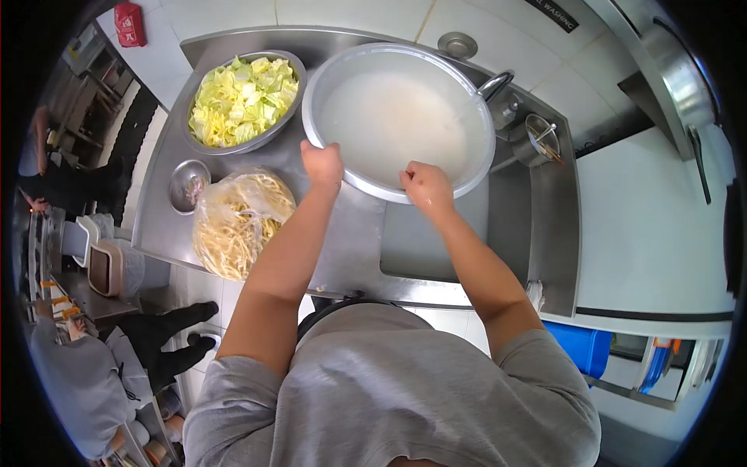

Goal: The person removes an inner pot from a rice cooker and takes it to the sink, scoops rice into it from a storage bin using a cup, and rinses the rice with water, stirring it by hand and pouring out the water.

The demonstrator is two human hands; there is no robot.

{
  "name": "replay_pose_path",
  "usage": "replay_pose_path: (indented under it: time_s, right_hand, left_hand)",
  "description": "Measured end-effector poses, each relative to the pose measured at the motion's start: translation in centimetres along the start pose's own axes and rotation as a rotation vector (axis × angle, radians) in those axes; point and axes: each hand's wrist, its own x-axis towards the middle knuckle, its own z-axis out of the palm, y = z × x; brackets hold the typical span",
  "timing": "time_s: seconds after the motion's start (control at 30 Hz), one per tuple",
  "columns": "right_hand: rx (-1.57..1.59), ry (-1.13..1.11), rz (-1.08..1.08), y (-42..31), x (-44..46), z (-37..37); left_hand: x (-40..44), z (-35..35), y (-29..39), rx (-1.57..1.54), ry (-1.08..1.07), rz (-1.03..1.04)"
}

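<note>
A large round basin of cloudy whitish water stands over the counter and the left part of the sink. My left hand is closed on its rim at the front left. At the front right of the same rim, my right hand has its fingers curled around the edge, with some wet drops on the wrist. What lies under the cloudy water cannot be made out. Left of the basin sits a metal bowl of chopped cabbage. Nearer me lies a clear plastic bag of noodles.
A small metal bowl stands beside the noodles. Behind the basin is a faucet; a metal container with utensils is at the sink's right. The sink opens below the basin. Two other people are at the left.
</note>
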Motion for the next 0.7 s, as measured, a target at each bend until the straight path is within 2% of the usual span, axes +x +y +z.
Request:
replay_pose_path:
  time_s: [0.03,0.17,0.23,0.33,0.43,0.5,0.6,0.7]
  right_hand:
    - [-0.021,0.018,0.000,-0.1,-0.1,0.1]
    - [-0.087,0.059,0.026,0.1,-0.3,0.6]
    - [-0.105,0.069,0.050,0.1,-0.4,0.7]
    - [-0.113,0.091,0.056,0.3,-0.5,1.2]
    - [-0.102,0.074,0.021,1.1,-1.4,1.7]
    - [-0.081,0.040,-0.012,1.8,-2.0,1.9]
    - [-0.110,-0.280,0.022,2.9,-1.2,1.4]
    - [-0.842,-0.543,-0.786,3.5,2.3,1.0]
  left_hand:
    - [0.1,0.0,0.0,0.047,0.008,-0.008]
    - [1.1,0.0,-1.8,-0.113,-0.094,0.032]
    - [1.1,-0.4,-1.7,-0.155,-0.150,-0.001]
    - [-0.1,-1.1,-0.8,-0.393,-0.224,-0.142]
    - [-1.0,-2.1,-1.3,-0.357,-0.242,-0.211]
    - [-2.0,-3.4,-1.5,-0.360,-0.308,-0.274]
    - [-4.2,-6.0,-0.7,-0.320,-0.385,-0.369]
    - [-5.6,-8.2,-1.6,-0.339,-0.497,-0.432]
